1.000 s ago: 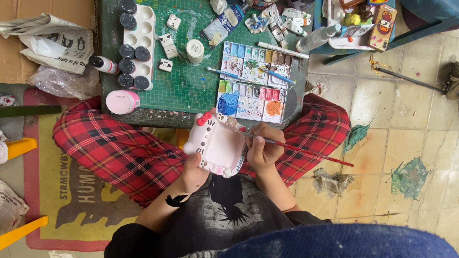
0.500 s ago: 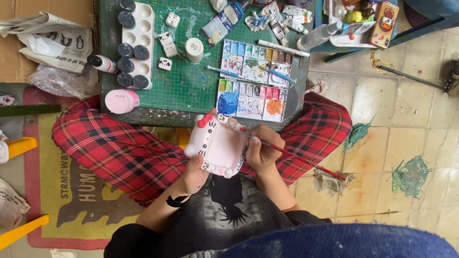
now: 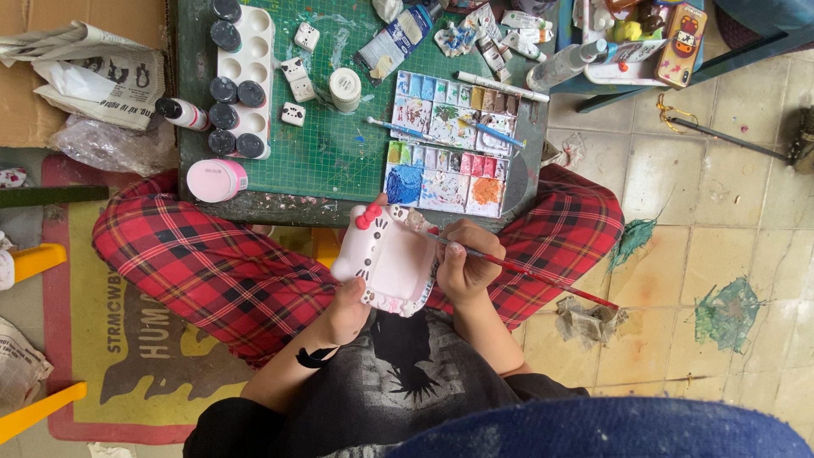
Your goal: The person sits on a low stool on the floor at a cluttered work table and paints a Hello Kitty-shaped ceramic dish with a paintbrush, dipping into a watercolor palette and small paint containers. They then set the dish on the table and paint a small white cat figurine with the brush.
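I sit cross-legged in red plaid trousers at a low green cutting mat [image 3: 339,144]. My left hand [image 3: 346,307] holds a pink and white cat-shaped tray [image 3: 392,259] with a red bow from below, over my lap. My right hand [image 3: 466,265] grips a thin red-handled paintbrush [image 3: 543,280], its tip touching the tray's upper right edge. Just beyond the tray lies a watercolour palette [image 3: 449,140] with blue, orange and pink wells and two brushes across it.
On the mat stand a white palette tray with dark paint jars [image 3: 242,76], a pink round tub [image 3: 216,180], a small white pot [image 3: 345,89] and paint tubes [image 3: 483,34]. Newspaper [image 3: 93,72] lies left. A phone [image 3: 680,32] sits on blue furniture at top right. Paint-stained tile floor lies right.
The paintbrush handle has swung slightly upward in my right hand, its tip staying on the tray's edge. The tray and my left hand have hardly moved.
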`<state>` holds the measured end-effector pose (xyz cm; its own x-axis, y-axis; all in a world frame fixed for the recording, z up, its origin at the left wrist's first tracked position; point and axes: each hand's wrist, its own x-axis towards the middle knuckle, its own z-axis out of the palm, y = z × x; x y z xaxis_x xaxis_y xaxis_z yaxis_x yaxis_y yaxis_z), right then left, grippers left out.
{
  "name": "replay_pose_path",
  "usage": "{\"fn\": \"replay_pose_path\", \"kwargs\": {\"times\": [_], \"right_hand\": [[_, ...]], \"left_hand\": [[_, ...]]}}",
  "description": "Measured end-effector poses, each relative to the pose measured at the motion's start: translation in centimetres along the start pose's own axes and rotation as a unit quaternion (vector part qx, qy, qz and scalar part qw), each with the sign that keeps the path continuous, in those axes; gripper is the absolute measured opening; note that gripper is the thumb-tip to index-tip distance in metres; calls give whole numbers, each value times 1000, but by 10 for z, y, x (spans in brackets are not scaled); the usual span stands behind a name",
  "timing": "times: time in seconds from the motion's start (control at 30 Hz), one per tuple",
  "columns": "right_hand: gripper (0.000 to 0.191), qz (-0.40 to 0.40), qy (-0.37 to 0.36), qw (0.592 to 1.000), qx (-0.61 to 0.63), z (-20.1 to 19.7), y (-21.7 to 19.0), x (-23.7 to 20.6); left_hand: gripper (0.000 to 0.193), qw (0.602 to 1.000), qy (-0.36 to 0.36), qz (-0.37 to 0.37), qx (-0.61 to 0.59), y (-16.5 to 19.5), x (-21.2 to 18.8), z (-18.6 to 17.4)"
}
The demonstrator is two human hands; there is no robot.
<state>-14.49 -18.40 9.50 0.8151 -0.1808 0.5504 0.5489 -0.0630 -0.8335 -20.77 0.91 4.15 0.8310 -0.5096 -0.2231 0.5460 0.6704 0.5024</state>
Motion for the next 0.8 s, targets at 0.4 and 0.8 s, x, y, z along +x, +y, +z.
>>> {"fn": "replay_pose_path", "kwargs": {"times": [0.4, 0.8], "right_hand": [[15, 40, 20, 998, 42, -1, 2, -11], [18, 61, 46, 996, 48, 3, -1, -10]], "left_hand": [[75, 1000, -2, -4, 2, -12, -7, -12], [85, 1000, 2, 22, 5, 8, 2, 14]]}}
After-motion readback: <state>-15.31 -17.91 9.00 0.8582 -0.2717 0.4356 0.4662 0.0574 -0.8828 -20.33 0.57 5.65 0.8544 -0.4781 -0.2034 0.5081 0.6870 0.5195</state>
